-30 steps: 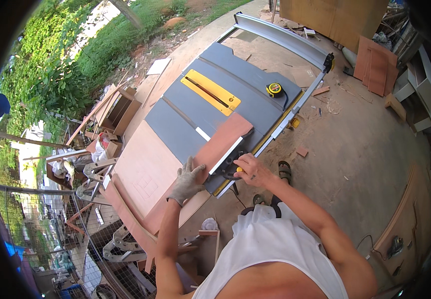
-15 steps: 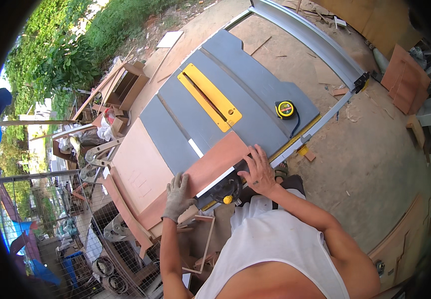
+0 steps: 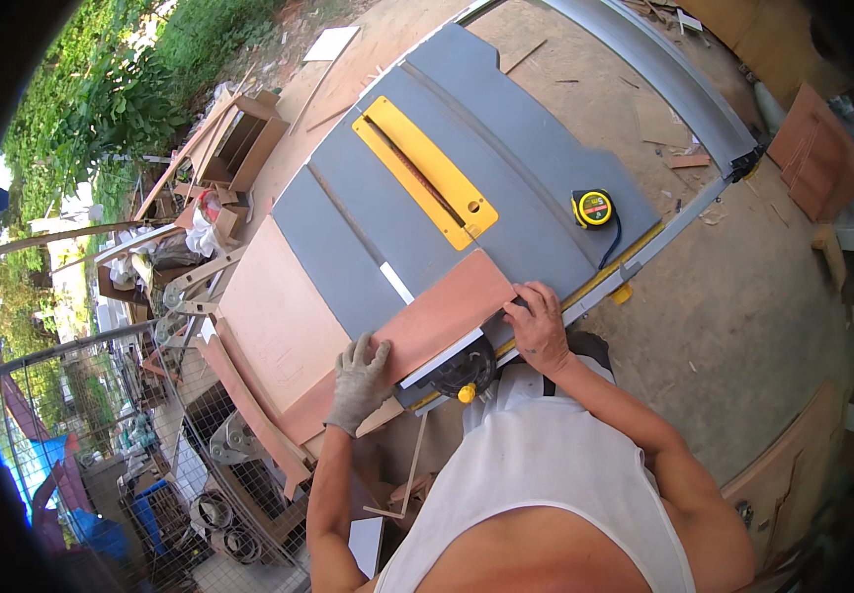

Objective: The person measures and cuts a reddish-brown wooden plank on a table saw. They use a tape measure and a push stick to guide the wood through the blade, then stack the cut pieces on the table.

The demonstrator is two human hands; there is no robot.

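My left hand [image 3: 358, 383], in a grey glove, grips a long reddish plywood strip [image 3: 417, 321] lying across the table saw [image 3: 368, 217]. My bare right hand [image 3: 543, 329] holds that strip's right end with curled fingers, beside a black miter gauge [image 3: 455, 373] with a yellow knob and pale fence. The strip's far edge lies near the yellow blade insert [image 3: 422, 173]. A yellow tape measure [image 3: 593, 211] sits right of the insert. A pale plywood panel [image 3: 267, 290] lies left of the saw top, partly under the strip.
A wire-mesh fence [image 3: 180, 425] and folded ladder [image 3: 221, 269] are at left among scrap wood and a wooden box [image 3: 244, 146]. The metal rail frame [image 3: 625, 69] extends beyond the saw. Reddish boards [image 3: 812, 153] lean at back right; more boards [image 3: 788, 455] are at lower right.
My right hand has left the gauge knob for the strip's end and moved up and right. The strip has shifted slightly right; my left hand stays on it. The view has shifted.
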